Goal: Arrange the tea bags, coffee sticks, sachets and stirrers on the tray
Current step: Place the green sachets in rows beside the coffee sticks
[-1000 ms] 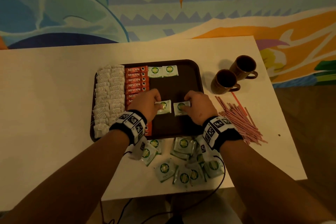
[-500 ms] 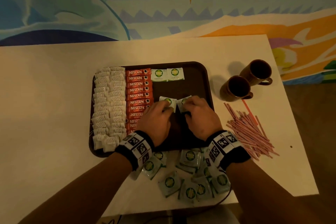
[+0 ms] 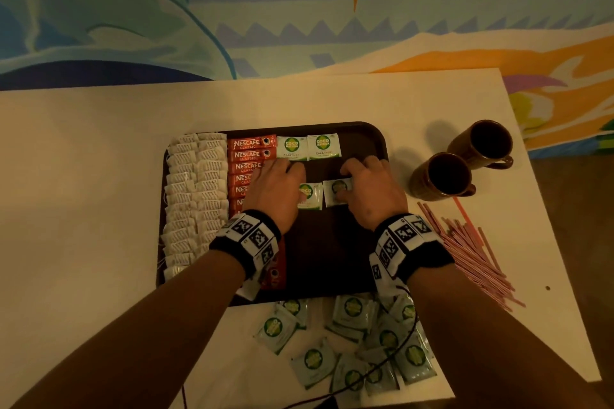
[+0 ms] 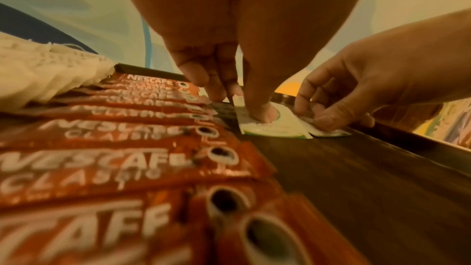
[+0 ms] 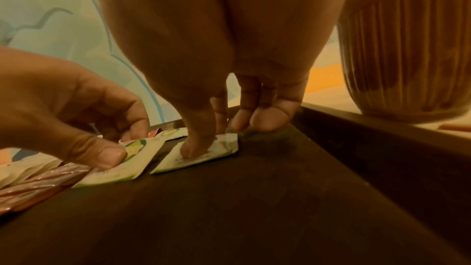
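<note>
On the dark brown tray (image 3: 332, 259), white tea bags (image 3: 196, 196) fill the left side and red coffee sticks (image 3: 251, 154) lie in a column beside them. Two green-and-white sachets (image 3: 292, 147) lie side by side at the far edge. My left hand (image 3: 289, 176) pinches a sachet (image 3: 310, 196) flat on the tray, thumb (image 4: 262, 112) pressing on top. My right hand (image 3: 362, 186) pinches a second sachet (image 3: 335, 191) just to its right, also flat (image 5: 203, 158). The two sachets nearly touch.
Several loose sachets (image 3: 352, 342) lie heaped on the white table in front of the tray. A pile of pink stirrers (image 3: 471, 252) lies right of the tray. Two brown mugs (image 3: 438, 176) stand at the back right, close to the tray's rim.
Both hands have slid their sachets across the tray away from me, closer to the two sachets at the far edge. The sachets have stayed side by side.
</note>
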Demonstrator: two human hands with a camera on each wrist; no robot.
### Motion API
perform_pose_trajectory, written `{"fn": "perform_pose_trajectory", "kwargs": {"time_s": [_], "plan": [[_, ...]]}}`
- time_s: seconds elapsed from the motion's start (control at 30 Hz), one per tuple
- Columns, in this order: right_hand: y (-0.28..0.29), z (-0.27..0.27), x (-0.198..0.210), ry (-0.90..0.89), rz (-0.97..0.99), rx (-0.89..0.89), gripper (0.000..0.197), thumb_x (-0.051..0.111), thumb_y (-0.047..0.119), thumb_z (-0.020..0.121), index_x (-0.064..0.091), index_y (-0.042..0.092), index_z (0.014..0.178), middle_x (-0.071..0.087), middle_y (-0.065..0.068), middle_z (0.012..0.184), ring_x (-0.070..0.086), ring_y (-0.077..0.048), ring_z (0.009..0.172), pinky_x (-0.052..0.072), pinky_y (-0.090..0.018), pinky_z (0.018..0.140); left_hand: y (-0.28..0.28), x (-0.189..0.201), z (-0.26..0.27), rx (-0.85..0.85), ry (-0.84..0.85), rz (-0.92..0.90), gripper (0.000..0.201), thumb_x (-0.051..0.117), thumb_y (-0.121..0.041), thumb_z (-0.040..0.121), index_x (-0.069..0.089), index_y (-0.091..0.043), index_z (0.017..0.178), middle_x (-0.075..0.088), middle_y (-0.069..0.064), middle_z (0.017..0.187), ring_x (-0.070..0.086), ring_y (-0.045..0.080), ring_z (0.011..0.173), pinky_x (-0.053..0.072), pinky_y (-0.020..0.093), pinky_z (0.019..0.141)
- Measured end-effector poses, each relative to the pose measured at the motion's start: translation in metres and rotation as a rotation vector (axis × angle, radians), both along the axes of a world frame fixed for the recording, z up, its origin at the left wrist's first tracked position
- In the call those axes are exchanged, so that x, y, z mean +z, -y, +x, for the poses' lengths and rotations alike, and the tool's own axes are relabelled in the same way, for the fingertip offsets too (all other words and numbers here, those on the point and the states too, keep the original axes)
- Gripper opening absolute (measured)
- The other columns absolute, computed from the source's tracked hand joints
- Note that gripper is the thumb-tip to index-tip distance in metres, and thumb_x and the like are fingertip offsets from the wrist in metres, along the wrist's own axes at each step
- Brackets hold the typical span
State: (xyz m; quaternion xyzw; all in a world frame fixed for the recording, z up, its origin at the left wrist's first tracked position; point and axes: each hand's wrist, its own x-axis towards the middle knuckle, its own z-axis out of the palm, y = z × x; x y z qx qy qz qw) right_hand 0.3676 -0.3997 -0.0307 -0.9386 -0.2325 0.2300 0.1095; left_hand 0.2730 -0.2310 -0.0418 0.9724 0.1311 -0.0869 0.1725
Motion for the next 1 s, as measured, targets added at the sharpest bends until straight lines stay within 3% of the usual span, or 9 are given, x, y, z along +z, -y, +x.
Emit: {"fn": "perform_pose_trajectory", "kwargs": {"time_s": [0.17, 0.4, 0.67, 1.0], "plan": [[-0.008, 0.014, 0.007, -0.027, -0.103, 0.054, 0.041, 0.075, 0.041, 0.089, 0.056, 0.022, 0.12, 0.045, -0.006, 0.129, 0.041, -0.03, 0.124, 0.046, -0.043, 0.098, -0.018, 0.001, 0.012, 0.068, 0.054, -0.023, 0.026, 0.07, -0.025, 0.091, 0.06, -0.017, 0.114, 0.057, 0.006, 0.118, 0.05, 0.027, 0.111, 0.043, 0.044, 0.094], [-0.028, 0.03, 0.007, -0.016, 0.132, -0.066, 0.033, 0.077, 0.027, 0.089, 0.056, 0.019, 0.113, 0.049, -0.006, 0.122, 0.054, -0.027, 0.11, 0.052, -0.044, 0.093, -0.032, -0.001, 0.027, 0.096, 0.101, -0.018, 0.029, 0.072, -0.023, 0.089, 0.062, -0.015, 0.115, 0.058, 0.01, 0.115, 0.054, 0.031, 0.107, 0.046, 0.046, 0.092], [-0.043, 0.041, -0.004, 0.017, 0.175, -0.037, 0.029, 0.075, 0.015, 0.089, 0.062, 0.015, 0.114, 0.049, -0.009, 0.127, 0.054, -0.03, 0.114, 0.051, -0.04, 0.095, -0.031, -0.002, 0.033, 0.1, 0.083, -0.033, 0.032, 0.069, -0.024, 0.093, 0.062, -0.014, 0.122, 0.055, 0.011, 0.12, 0.051, 0.03, 0.111, 0.045, 0.046, 0.094], [-0.048, 0.039, -0.007, 0.004, 0.225, -0.102, 0.034, 0.078, 0.016, 0.086, 0.06, 0.012, 0.115, 0.049, -0.011, 0.127, 0.054, -0.031, 0.113, 0.05, -0.044, 0.097, -0.03, -0.001, 0.037, 0.114, 0.077, -0.092, 0.029, 0.069, -0.014, 0.093, 0.062, -0.007, 0.12, 0.055, 0.015, 0.121, 0.051, 0.032, 0.114, 0.046, 0.043, 0.095]]}}
